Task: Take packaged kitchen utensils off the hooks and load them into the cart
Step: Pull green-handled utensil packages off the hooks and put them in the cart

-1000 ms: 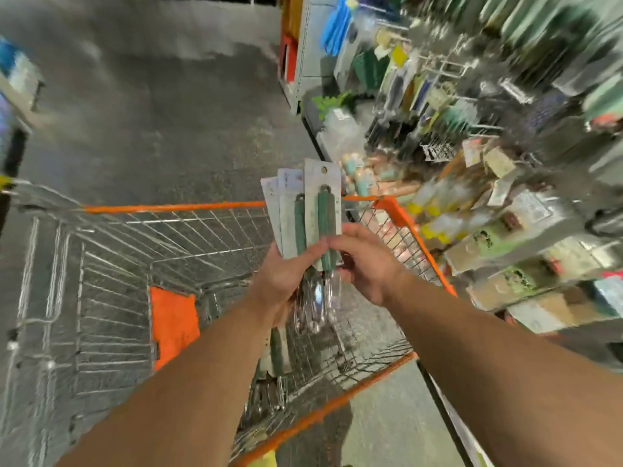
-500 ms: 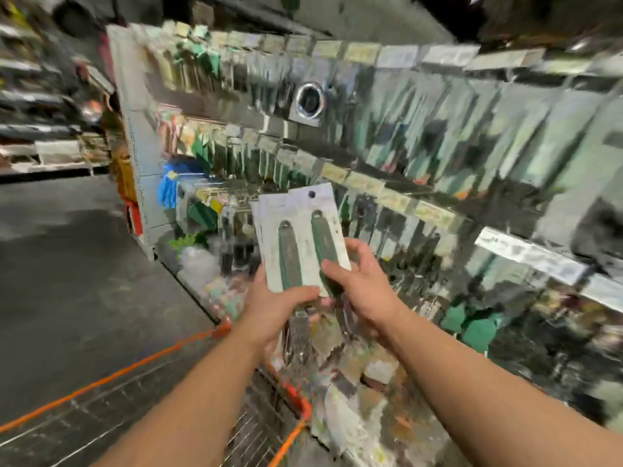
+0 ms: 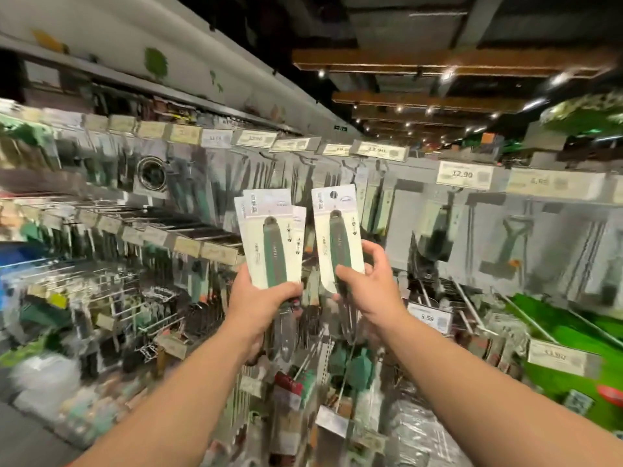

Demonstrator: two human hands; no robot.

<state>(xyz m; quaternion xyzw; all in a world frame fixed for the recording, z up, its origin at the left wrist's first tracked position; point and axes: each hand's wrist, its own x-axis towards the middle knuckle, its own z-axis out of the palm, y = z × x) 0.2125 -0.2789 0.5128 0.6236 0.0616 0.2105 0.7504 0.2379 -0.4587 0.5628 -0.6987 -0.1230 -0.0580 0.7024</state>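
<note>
Green-handled utensil packs split between hands: left hand [image 3: 261,298] clamped on a fanned stack [image 3: 271,241], right hand [image 3: 367,284] pinching a single pack [image 3: 338,237]. Held up at the hook wall [image 3: 421,210], probably to compare or sort. Cart out of view. Blurred hanging stock and price tags [image 3: 464,175] crowd behind.

Matt paper backing cards [image 3: 338,237], green matt plastic handles [image 3: 273,254], shiny metal hooks [image 3: 472,294]
</note>
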